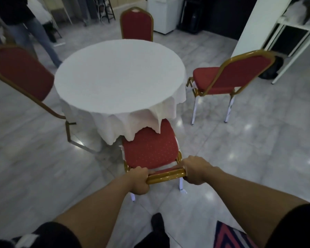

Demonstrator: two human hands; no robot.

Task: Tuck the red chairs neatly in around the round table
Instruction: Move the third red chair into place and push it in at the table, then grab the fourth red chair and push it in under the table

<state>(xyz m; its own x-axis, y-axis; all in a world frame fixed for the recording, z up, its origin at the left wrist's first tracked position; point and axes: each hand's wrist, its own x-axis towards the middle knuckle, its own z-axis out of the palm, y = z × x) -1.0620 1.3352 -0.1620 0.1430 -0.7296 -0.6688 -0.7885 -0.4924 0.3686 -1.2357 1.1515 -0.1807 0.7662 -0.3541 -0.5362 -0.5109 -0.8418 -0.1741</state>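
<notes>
Hands (pixel 166 173) gripping near chair (pixel 150 151) back, round table (pixel 118 76), no readable writing

This looks like a banquet or function hall. A round surface (pixel 118 76) draped in a white cloth (pixel 115 126) stands on glossy marble floor tiles (pixel 258 158), ringed by red, gold-framed banquet chairs (pixel 229 77). Beyond it stands a white cabinet (pixel 164 15).

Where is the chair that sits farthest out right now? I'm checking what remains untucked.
In the head view, the right-hand chair stands right of the round table, its seat clear of the tablecloth.
</notes>
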